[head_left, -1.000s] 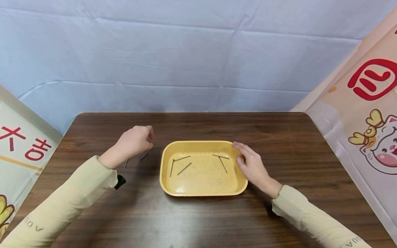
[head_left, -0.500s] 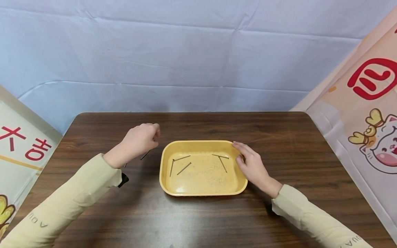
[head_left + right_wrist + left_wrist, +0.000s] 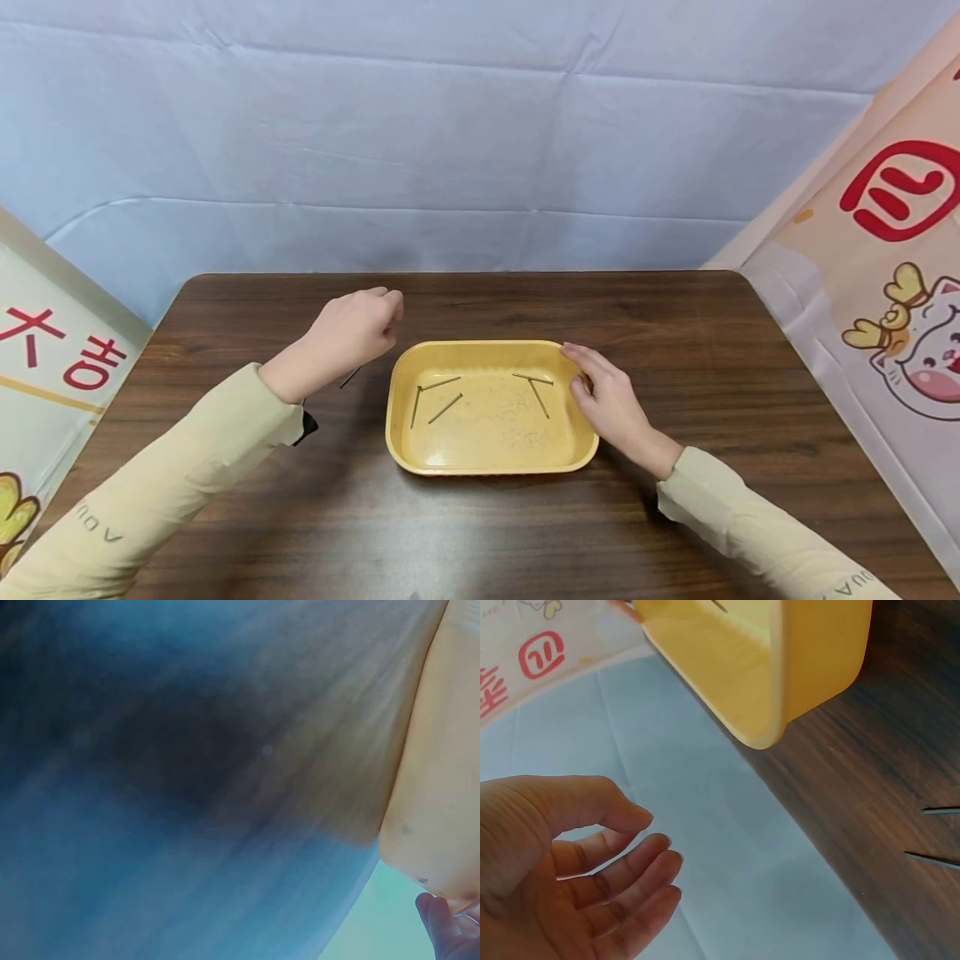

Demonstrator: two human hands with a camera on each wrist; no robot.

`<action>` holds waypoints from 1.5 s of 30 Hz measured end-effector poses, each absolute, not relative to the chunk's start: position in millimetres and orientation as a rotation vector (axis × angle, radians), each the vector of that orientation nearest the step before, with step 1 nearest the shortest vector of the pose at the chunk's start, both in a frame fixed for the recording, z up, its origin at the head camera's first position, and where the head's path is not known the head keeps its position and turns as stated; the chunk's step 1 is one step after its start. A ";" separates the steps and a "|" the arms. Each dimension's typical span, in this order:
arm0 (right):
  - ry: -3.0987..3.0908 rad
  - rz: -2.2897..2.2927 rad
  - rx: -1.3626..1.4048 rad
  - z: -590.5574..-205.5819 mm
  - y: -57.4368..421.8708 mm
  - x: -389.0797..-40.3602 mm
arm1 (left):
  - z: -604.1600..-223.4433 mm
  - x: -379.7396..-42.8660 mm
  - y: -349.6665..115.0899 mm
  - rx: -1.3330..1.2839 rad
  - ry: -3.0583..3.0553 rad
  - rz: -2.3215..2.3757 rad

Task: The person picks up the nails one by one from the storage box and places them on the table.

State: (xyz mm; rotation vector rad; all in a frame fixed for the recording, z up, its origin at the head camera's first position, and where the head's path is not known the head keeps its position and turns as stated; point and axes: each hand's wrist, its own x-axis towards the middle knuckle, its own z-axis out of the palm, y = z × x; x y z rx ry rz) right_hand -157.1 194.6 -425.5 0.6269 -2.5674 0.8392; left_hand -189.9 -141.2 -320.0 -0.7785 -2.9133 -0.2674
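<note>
A yellow plastic tray stands on the table, with several nails lying in it. My left hand is raised just left of the tray. In the left wrist view its fingers are loosely curled, with a gap to the thumb and nothing seen between them. Below that hand, a loose nail lies on the table, partly covered; the left wrist view shows two nails there. My right hand holds the tray's right rim near the far corner, thumb towards the inside; the right wrist view catches only some fingers against the tray.
The dark wood-grain table ends at a pale blue cloth behind it. Printed banners with red characters hang at the left and right.
My left hand has moved right and slightly away, towards the tray, covering more of the loose nails on the table. The right hand and the tray have stayed in place.
</note>
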 end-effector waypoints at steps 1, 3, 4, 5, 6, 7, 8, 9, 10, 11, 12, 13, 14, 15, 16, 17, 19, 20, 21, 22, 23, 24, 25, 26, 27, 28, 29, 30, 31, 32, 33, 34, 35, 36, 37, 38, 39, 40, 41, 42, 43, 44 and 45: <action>-2.568 0.837 0.626 -425.5 194.7 -157.1 | -319.5 -189.5 -140.2 -0.787 -2.892 -0.257; -2.568 0.835 0.626 -425.6 194.8 -157.1 | -318.7 -188.8 -138.4 -0.802 -2.848 -0.238; -2.568 0.835 0.626 -425.5 194.7 -157.0 | -318.3 -188.5 -137.3 -0.807 -2.826 -0.231; -2.566 0.834 0.627 -425.6 194.7 -157.0 | -317.8 -188.2 -136.3 -0.813 -2.807 -0.223; -2.565 0.834 0.628 -425.6 194.7 -157.0 | -317.3 -188.1 -135.3 -0.820 -2.789 -0.213; -2.563 0.834 0.629 -425.7 194.7 -156.9 | -316.8 -188.0 -134.2 -0.826 -2.775 -0.203; -2.560 0.834 0.630 -425.6 194.6 -156.8 | -316.3 -187.9 -133.1 -0.832 -2.764 -0.194; -2.559 0.835 0.631 -425.4 194.5 -156.7 | -315.7 -187.9 -132.0 -0.839 -2.754 -0.184; -2.558 0.835 0.632 -425.5 194.5 -156.6 | -315.2 -187.9 -130.9 -0.848 -2.747 -0.173; -2.558 0.835 0.632 -425.6 194.6 -156.5 | -315.0 -188.1 -130.0 -0.859 -2.739 -0.161; -2.558 0.835 0.632 -425.5 194.6 -156.4 | -314.8 -188.3 -129.1 -0.871 -2.730 -0.152; -2.559 0.834 0.631 -425.5 194.6 -156.2 | -314.6 -188.5 -128.2 -0.884 -2.720 -0.142; -2.560 0.834 0.631 -425.5 194.5 -156.0 | -314.6 -188.6 -127.3 -0.898 -2.705 -0.134; -2.561 0.834 0.631 -425.7 194.5 -155.9 | -314.9 -188.8 -126.7 -0.914 -2.689 -0.127; -2.560 0.833 0.632 -425.9 194.6 -155.9 | -315.2 -189.1 -126.1 -0.930 -2.673 -0.123; -2.562 0.834 0.631 -425.8 194.5 -155.7 | -315.7 -189.5 -125.5 -0.944 -2.657 -0.119; -2.563 0.833 0.631 -426.2 194.7 -155.7 | -316.0 -189.7 -124.4 -0.962 -2.626 -0.113; -2.564 0.834 0.629 -426.2 194.7 -155.6 | -316.4 -190.0 -123.7 -0.967 -2.607 -0.111; -2.566 0.835 0.627 -426.2 194.7 -155.5 | -316.5 -190.1 -123.0 -0.970 -2.591 -0.112; -2.569 0.837 0.625 -426.0 194.8 -155.3 | -316.5 -190.2 -122.2 -0.973 -2.576 -0.111; -2.573 0.839 0.622 -426.0 194.8 -155.1 | -316.5 -190.3 -121.4 -0.975 -2.560 -0.109; -2.574 0.840 0.620 -425.8 194.8 -155.0 | -316.3 -190.1 -120.5 -0.978 -2.544 -0.110; -2.577 0.841 0.617 -425.6 194.7 -154.7 | -316.4 -190.3 -119.7 -0.981 -2.529 -0.108; -2.579 0.843 0.615 -425.4 194.6 -154.4 | -316.7 -190.6 -118.8 -0.984 -2.517 -0.104; -2.580 0.843 0.615 -425.4 194.6 -154.5 | -316.6 -190.5 -117.9 -0.991 -2.507 -0.099; -2.581 0.844 0.614 -425.3 194.6 -154.3 | -316.7 -190.7 -117.1 -0.996 -2.499 -0.091; -2.580 0.843 0.614 -425.3 194.5 -154.3 | -317.1 -191.1 -116.3 -1.001 -2.491 -0.081; -2.578 0.841 0.615 -425.6 194.5 -154.6 | -317.2 -191.3 -115.4 -1.005 -2.483 -0.071; -2.577 0.839 0.616 -425.7 194.5 -154.9 | -317.6 -192.0 -114.6 -1.011 -2.473 -0.061; -2.577 0.837 0.616 -425.8 194.5 -155.0 | -317.6 -192.3 -113.7 -1.019 -2.464 -0.052; -2.577 0.836 0.616 -425.8 194.5 -155.1 | -317.7 -192.8 -112.7 -1.026 -2.452 -0.042; -2.577 0.837 0.616 -425.6 194.4 -154.9 | -318.1 -193.6 -111.7 -1.034 -2.438 -0.034; -2.577 0.837 0.616 -425.6 194.5 -155.1 | -318.3 -194.2 -110.7 -1.043 -2.422 -0.028; -2.577 0.836 0.616 -425.6 194.5 -155.2 | -318.1 -194.6 -109.6 -1.052 -2.408 -0.022; -2.578 0.835 0.617 -425.4 194.5 -155.3 | -318.3 -195.4 -108.5 -1.061 -2.394 -0.018; -2.579 0.837 0.617 -425.2 194.4 -155.1 | -318.3 -195.9 -107.3 -1.069 -2.380 -0.013; -2.579 0.837 0.619 -425.0 194.3 -155.2 | -318.5 -196.6 -106.2 -1.075 -2.366 -0.009; -2.579 0.838 0.620 -424.9 194.2 -155.3 | -318.3 -196.9 -105.1 -1.082 -2.355 -0.006; -2.579 0.837 0.621 -424.7 194.2 -155.5 | -318.1 -197.1 -103.9 -1.088 -2.348 -0.004; -2.579 0.837 0.622 -424.6 194.0 -155.6 | -317.8 -197.3 -102.9 -1.094 -2.341 -0.001; -2.578 0.837 0.622 -424.5 193.9 -155.7 | -317.7 -197.6 -101.9 -1.098 -2.337 0.002; -2.579 0.837 0.621 -424.2 193.8 -155.6 | -317.5 -197.7 -100.8 -1.101 -2.335 0.004; -2.579 0.837 0.620 -424.1 193.8 -155.8 | -317.2 -197.6 -99.8 -1.103 -2.334 0.008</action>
